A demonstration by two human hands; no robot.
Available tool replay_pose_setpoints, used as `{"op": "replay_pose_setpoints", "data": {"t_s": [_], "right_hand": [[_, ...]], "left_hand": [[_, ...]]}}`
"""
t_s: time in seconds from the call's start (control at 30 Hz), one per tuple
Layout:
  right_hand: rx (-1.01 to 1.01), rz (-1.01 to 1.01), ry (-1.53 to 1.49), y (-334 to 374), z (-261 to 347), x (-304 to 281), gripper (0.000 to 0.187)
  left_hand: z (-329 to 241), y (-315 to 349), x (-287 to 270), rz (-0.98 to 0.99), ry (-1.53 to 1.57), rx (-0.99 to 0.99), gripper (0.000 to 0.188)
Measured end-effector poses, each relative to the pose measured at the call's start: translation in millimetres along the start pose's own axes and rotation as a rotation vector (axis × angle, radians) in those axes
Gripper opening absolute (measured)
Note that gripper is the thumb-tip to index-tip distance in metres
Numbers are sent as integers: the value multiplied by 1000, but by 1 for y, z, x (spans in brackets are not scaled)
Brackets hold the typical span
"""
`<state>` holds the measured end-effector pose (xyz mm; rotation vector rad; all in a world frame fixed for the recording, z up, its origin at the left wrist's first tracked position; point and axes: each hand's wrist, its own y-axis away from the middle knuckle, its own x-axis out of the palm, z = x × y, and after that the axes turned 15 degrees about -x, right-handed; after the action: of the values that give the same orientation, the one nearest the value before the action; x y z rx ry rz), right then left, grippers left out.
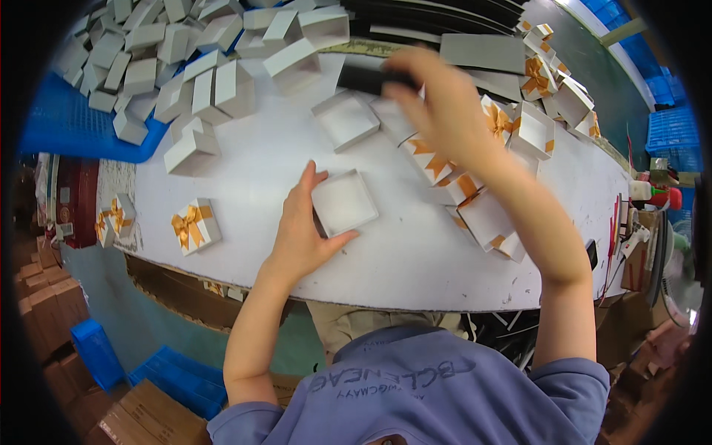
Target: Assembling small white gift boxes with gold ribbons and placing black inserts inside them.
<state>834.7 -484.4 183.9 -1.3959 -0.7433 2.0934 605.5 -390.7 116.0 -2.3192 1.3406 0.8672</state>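
My left hand (298, 226) holds an open white box (345, 202) on the table, its thumb along the near edge and its fingers at the left side. The box's inside is white. Higher up and to the right, my right hand (437, 96), blurred by motion, grips a flat black rectangular piece (369, 79); its material is hard to make out. Below that piece stands another open white box (345, 121). Beside my right forearm lie several white boxes with orange ribbon (434, 157), partly hidden by the arm.
A heap of white box parts (156, 55) fills the far left, partly in a blue crate (81, 126). One bowed gift box (196, 226) sits on the left of the white table (415, 274). Black sheets (437, 16) and a grey panel (482, 53) lie at the back.
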Motion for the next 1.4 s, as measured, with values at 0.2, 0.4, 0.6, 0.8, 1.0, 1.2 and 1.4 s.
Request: {"op": "replay_pose_setpoints", "data": {"t_s": [0.2,0.4,0.6,0.8,1.0,1.2,1.4], "right_hand": [[-416,476,3,82,75,1,27],[-166,472,-152,71,77,-14,32],[551,668,499,67,29,-30,64],[382,553,116,81,54,-38,71],[10,556,-8,83,97,-2,79],[-68,500,138,102,95,7,76],[-70,538,101,98,90,10,74]], "left_hand": [[11,-5,10,152,178,77,125],[7,5,8,93,-161,384,89],[-10,-1,-14,159,-469,424,49],[15,-6,3,189,-132,415,76],[23,-15,20,182,191,474,104],[0,-11,6,158,-184,449,101],[5,-10,9,130,-243,355,101]]}}
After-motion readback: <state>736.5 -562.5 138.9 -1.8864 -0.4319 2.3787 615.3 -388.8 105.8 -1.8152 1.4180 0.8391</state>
